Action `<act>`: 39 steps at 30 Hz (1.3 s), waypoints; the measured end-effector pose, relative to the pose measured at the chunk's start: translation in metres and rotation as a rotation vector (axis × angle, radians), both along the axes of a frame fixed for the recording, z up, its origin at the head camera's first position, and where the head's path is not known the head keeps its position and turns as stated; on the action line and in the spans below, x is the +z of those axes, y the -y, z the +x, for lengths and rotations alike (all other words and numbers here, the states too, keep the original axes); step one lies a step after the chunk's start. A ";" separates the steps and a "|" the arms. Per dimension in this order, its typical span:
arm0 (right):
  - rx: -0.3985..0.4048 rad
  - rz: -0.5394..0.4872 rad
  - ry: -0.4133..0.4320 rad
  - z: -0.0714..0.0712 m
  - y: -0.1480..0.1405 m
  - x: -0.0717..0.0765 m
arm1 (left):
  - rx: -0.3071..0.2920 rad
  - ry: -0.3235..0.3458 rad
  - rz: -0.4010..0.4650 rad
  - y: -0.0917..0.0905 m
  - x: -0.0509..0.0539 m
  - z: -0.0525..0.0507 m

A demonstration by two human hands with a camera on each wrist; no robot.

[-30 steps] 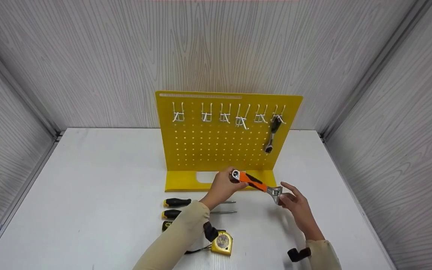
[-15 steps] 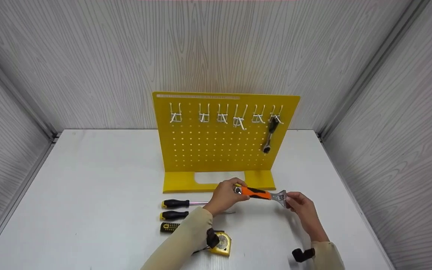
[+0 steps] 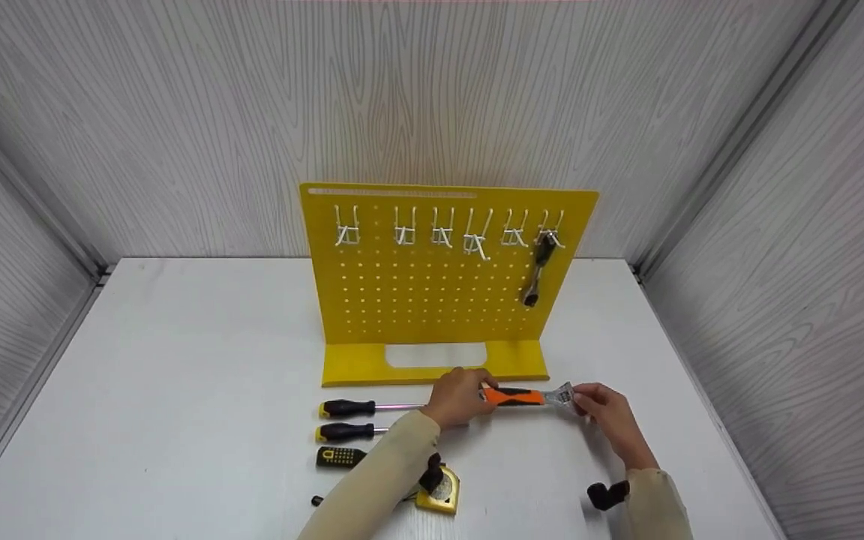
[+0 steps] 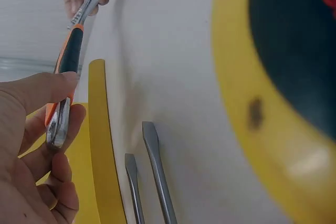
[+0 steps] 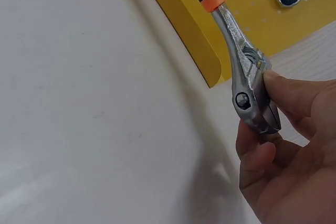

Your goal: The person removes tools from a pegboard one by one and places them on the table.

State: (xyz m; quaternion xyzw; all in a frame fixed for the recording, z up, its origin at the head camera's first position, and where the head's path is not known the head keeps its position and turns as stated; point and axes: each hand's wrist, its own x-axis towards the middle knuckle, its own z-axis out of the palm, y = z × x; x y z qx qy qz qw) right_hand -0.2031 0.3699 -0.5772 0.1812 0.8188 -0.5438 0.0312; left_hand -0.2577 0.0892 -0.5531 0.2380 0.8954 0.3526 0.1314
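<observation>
Both hands hold an adjustable wrench (image 3: 516, 397) level in front of the yellow pegboard (image 3: 432, 300). Its orange and black handle (image 4: 71, 51) points left and its metal head (image 5: 249, 87) points right. My left hand (image 3: 458, 397) pinches the handle's end between thumb and fingers. With thumb and fingertips my right hand (image 3: 612, 416) pinches the head. Shadows on the table in the wrist views show the wrench is raised. Below the left forearm lie two screwdrivers (image 3: 348, 408) with black and yellow handles, their shafts partly covered, and a yellow tape measure (image 3: 439, 491).
A ratchet wrench (image 3: 537, 270) hangs from the rightmost of several white hooks (image 3: 475, 241) on the pegboard. A black and yellow patterned handle (image 3: 338, 457) sticks out from under the left sleeve. The white table (image 3: 199, 390) has panel walls at the back and sides.
The wrench has come down toward the table and turned from slanting to nearly level. Both hands went with it, the right fingers closing in on the head from a looser hold.
</observation>
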 end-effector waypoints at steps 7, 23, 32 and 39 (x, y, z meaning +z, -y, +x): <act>0.073 0.051 0.058 -0.003 -0.001 -0.003 | -0.020 0.053 -0.026 0.002 -0.004 -0.004; 0.272 0.381 0.064 0.003 -0.002 0.003 | -0.103 0.066 -0.009 -0.009 -0.009 -0.008; 0.242 0.449 0.017 0.002 -0.003 0.001 | -0.118 -0.102 -0.156 -0.013 -0.007 -0.009; 0.257 0.487 0.000 0.000 -0.005 0.000 | -0.137 -0.167 -0.231 -0.017 -0.002 -0.010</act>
